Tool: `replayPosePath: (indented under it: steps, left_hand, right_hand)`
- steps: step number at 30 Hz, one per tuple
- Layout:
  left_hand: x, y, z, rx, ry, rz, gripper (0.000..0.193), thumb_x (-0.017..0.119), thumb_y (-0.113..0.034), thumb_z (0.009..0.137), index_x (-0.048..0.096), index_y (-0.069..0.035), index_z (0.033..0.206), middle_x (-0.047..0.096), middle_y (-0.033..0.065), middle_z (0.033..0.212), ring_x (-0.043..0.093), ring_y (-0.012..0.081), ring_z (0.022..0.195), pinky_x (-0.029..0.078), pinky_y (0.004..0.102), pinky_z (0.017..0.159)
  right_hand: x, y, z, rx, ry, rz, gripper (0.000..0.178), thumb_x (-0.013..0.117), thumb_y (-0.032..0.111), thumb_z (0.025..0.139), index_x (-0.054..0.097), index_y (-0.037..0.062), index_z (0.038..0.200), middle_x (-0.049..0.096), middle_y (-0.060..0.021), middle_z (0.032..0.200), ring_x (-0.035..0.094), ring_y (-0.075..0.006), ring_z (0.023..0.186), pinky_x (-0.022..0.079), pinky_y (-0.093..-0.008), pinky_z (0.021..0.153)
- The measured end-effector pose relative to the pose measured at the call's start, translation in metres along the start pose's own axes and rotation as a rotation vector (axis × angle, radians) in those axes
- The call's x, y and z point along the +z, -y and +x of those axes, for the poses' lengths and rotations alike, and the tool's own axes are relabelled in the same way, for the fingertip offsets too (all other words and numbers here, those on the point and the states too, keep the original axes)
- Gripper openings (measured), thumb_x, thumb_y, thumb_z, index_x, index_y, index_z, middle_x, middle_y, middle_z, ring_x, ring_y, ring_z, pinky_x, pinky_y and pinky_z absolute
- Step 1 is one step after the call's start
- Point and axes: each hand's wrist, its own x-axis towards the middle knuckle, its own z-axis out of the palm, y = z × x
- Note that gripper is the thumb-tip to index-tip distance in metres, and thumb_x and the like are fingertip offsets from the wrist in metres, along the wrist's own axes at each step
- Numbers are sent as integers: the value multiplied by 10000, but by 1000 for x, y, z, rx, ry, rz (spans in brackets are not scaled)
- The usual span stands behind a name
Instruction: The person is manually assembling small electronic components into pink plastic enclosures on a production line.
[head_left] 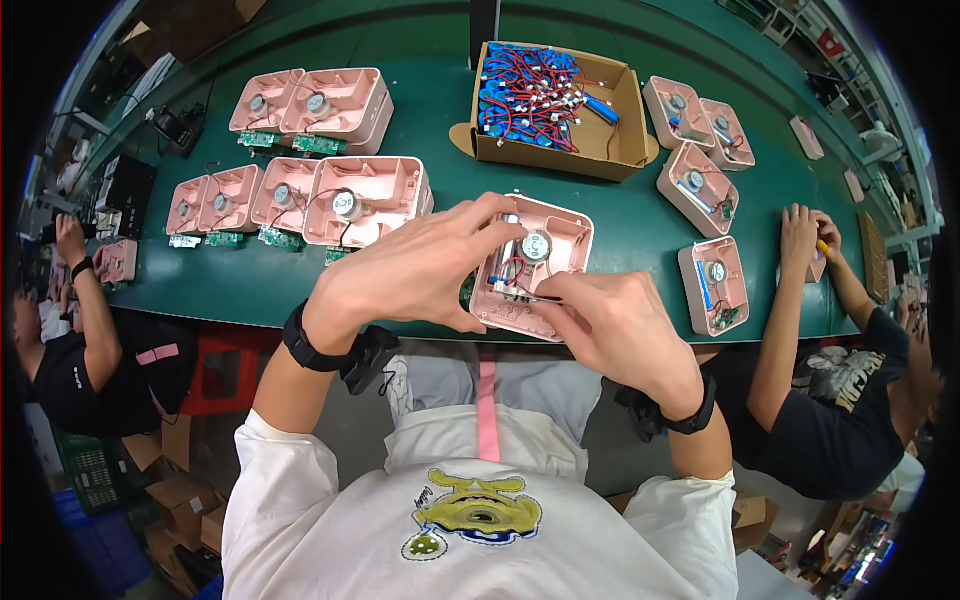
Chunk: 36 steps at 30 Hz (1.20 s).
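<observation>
A pink plastic housing (572,225) lies in front of me near the table's front edge, its open side up. Inside it sit a round speaker (537,246), thin red and black wires and a small circuit board (512,292) toward the near side. My left hand (425,262) grips the housing's left side, its index finger reaching over the rim beside a shiny cylindrical part. My right hand (622,322) is pinched closed over the near right part of the housing, at the board's end. What its fingertips hold is too small to make out.
More pink housings (375,180) with speakers and hanging green boards stand in rows at left. A cardboard box (560,158) of blue wired batteries sits behind. Housings with blue batteries (715,285) stand at right. Co-workers sit on both sides; one's hands (812,235) work at right.
</observation>
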Motion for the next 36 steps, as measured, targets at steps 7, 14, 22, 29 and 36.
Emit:
replayPosePath:
  steps: [7,14,22,29,36]
  left_hand:
    - [0,-1,4,36,-13,-2,921,937,-175,626,506,-29,1427,482,161,1461,615,387,1182,558,450,920]
    - [1,-9,6,12,-26,-22,959,968,-231,620,496,-18,1427,495,173,1427,629,405,1127,554,465,908]
    - [35,-29,0,-84,-245,71,957,982,-247,650,485,18,1424,512,221,1352,646,437,1110,567,484,902]
    - [44,-38,-5,-157,-279,140,794,919,-95,735,518,17,1411,499,233,1404,660,427,1101,596,452,858]
    - [56,-38,-2,-198,-481,88,633,854,16,784,605,-5,1365,540,206,1386,670,362,1092,604,453,861]
  right_hand:
    - [-9,4,2,2,87,131,125,781,121,910,766,37,1002,741,-134,847,717,-323,710,547,-424,633]
    - [-6,4,-5,52,129,-35,295,811,200,900,726,35,1130,759,-128,943,730,-312,727,563,-423,656]
    - [8,35,-27,308,18,-357,669,868,318,841,564,18,1355,686,-144,1160,715,-346,916,580,-410,663]
    - [45,23,-23,336,-142,-351,851,917,317,760,497,-1,1428,523,-192,1347,535,-453,1234,551,-501,928]
    - [49,1,-24,233,-309,-184,901,911,212,699,477,25,1466,504,-206,1342,490,-459,1277,466,-561,1078]
